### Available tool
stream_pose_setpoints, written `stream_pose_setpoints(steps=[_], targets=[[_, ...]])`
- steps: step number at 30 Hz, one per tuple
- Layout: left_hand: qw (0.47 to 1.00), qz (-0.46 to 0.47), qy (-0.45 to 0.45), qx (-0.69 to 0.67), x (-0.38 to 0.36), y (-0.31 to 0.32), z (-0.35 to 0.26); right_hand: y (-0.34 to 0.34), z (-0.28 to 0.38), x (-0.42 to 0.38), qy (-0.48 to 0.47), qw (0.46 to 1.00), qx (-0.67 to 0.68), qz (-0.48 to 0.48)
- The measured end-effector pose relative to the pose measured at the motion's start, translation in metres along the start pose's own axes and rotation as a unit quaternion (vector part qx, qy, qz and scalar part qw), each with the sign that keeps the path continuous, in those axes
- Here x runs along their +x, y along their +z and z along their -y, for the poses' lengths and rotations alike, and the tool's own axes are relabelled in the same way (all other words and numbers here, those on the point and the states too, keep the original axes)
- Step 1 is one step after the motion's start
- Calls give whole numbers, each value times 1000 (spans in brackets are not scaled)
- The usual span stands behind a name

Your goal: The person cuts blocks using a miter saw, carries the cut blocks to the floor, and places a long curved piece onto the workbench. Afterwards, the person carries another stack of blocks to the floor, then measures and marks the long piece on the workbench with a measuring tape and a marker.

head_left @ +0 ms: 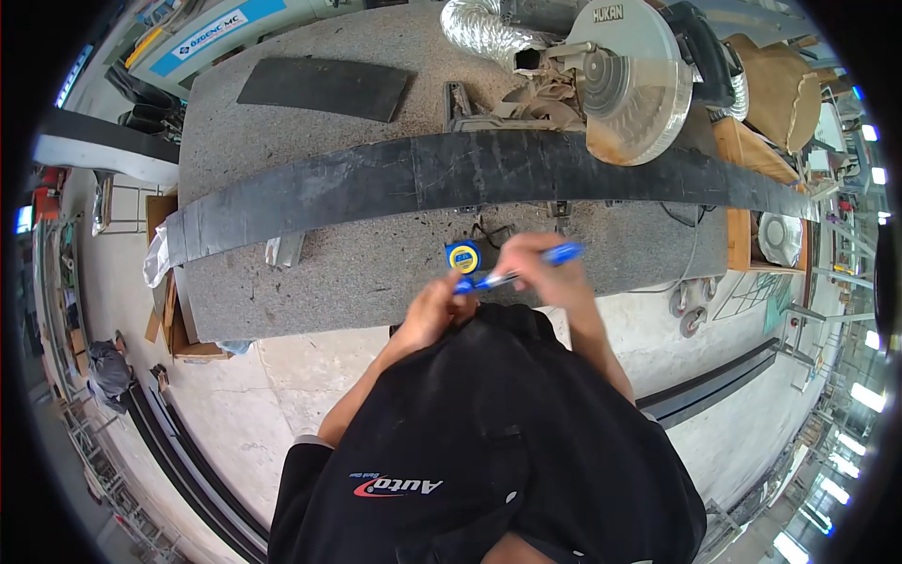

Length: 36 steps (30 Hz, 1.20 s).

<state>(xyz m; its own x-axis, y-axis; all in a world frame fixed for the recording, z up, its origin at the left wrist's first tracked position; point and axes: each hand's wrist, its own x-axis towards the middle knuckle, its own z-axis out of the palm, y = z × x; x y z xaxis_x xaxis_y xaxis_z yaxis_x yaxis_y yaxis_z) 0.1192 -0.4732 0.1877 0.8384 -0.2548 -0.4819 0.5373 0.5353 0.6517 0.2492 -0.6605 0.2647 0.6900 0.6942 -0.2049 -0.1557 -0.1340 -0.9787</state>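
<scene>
In front of my body, my right hand [542, 272] is closed around a blue marker [564, 252], slightly smeared by motion. The marker's front end points left toward my left hand [434, 310]. Between the fingertips of that left hand is a small blue marker cap [462, 285], close to the marker's front end. Just beyond the cap, a blue and yellow tape measure [462, 257] lies on the grey carpeted table [366, 273] near its front edge. A long dark strip [357, 183] stretches across the table behind both hands.
A cut-off saw [634, 89] with a round blade guard stands at the back right, a silver foil duct [484, 38] beside it. Another dark rectangular piece [324, 86] lies at the back left. A wooden box [770, 240] is at the right, and long black profiles [719, 381] lie on the floor.
</scene>
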Motion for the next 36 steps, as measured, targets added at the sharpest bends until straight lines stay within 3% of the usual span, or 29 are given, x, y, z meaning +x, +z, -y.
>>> stream_pose_setpoints(steps=[1, 2, 3, 4, 5, 6, 7, 8, 9, 11, 14, 18, 20, 22, 25, 30, 36], targets=[[993, -122, 2, -5, -10, 8, -11, -16, -9, -3, -147, 985, -5, -89], [986, -52, 92, -130, -8, -27, 5, -39, -17, -5, -291, 941, -12, -174], [978, -179, 55, -94, -18, -26, -19, -68, -1, -17, -215, 955, 65, -195], [985, -71, 140, -65, -24, -55, -23, -91, 15, -27, -139, 957, 143, -213], [981, -96, 167, -13, -31, -67, -30, -100, 16, -31, -142, 955, 145, -215], [979, -114, 163, 50, -38, -77, -42, -106, 14, -36, -62, 977, -58, -194], [964, -145, 160, 155, -40, -75, -50, -109, 14, -39, 24, 952, -258, -162], [937, -175, 157, 257, -41, -66, -63, -100, 14, -37, 92, 936, -305, -150], [938, -174, 154, 256, -40, -57, -70, -81, 13, -35, 163, 913, -350, -135], [927, -152, 117, 323, -28, -33, -75, -47, -6, -28, 166, 937, -295, -86], [941, -75, 128, 305, -6, 1, -58, -2, -32, -15, 135, 914, -381, 41], [906, -71, 143, 391, 10, 16, -42, 21, -51, -14, 85, 900, -424, 56], [851, -77, 110, 507, 9, 22, -50, 21, -58, -16, 79, 891, -442, 67], [840, -74, 129, 522, 7, 26, -56, 20, -61, -18, 71, 886, -445, 105], [842, -48, 59, 535, 5, 25, -67, 21, -56, -18, 84, 869, -466, 142], [774, -20, 70, 629, 1, 31, -66, 19, -68, -18, 35, 865, -475, 156], [832, 6, 67, 550, 19, 2, -39, 14, -55, -15, 104, 844, -490, 192]])
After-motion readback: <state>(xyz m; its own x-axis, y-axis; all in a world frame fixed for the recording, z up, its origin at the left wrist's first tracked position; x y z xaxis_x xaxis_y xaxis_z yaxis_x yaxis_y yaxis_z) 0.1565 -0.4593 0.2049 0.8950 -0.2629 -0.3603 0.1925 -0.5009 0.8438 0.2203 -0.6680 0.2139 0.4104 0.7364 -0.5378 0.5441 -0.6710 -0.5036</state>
